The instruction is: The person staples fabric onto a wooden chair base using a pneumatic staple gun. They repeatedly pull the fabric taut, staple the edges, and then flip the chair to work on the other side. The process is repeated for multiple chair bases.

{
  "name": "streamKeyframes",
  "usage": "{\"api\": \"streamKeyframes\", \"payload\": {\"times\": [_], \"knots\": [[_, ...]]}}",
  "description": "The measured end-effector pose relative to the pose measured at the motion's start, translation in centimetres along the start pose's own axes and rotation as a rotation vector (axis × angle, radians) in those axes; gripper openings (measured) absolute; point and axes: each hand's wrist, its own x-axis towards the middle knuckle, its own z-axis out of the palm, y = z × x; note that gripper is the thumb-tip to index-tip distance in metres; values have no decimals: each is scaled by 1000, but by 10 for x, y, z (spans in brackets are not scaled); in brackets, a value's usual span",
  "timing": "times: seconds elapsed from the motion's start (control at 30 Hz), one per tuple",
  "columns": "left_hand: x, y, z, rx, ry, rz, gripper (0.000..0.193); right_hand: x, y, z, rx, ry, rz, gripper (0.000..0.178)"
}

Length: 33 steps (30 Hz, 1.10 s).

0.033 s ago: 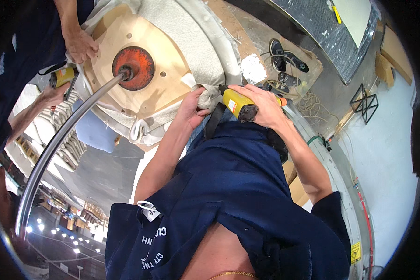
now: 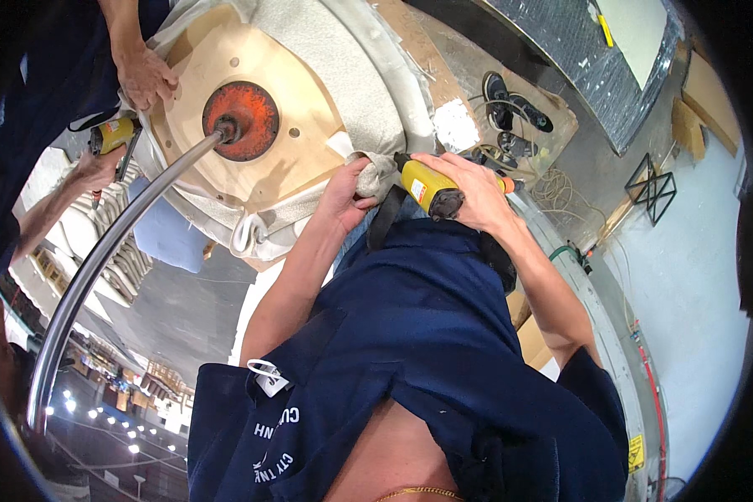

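My right hand (image 2: 475, 192) is wrapped round a yellow and black staple gun (image 2: 425, 184), its dark nose reaching the edge of the upholstered piece. Beside that nose, my left hand (image 2: 348, 199) is closed on a bunched fold of light grey fabric (image 2: 376, 177). The fabric belongs to a round padded cover (image 2: 356, 84) that surrounds a pale wooden panel (image 2: 309, 138). An orange-red round plate (image 2: 241, 121) sits on the panel, with a curved metal tube (image 2: 142, 205) rising from it. A black strap (image 2: 385, 219) hangs below my left hand.
At the left, a co-worker's hand (image 2: 146, 77) rests on the panel edge; their other hand (image 2: 99, 170) holds a second yellow tool (image 2: 113, 135). Dark shoes (image 2: 498, 100) and loose hoses (image 2: 556, 188) lie on the floor. A metal-edged table (image 2: 552, 42) stands at upper right.
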Motion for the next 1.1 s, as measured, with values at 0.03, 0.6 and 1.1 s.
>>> {"api": "streamKeyframes", "payload": {"times": [0.03,0.6,1.1], "knots": [[1,-1,-3,10,-1,-4,18,2,1,0,-7,6,-1,73],[15,7,-14,302,42,128,20,25,-26,7,-272,31,15,64],[-2,-4,29,1366,614,1020,44,28,-17,3,-320,-51,-72,74]]}}
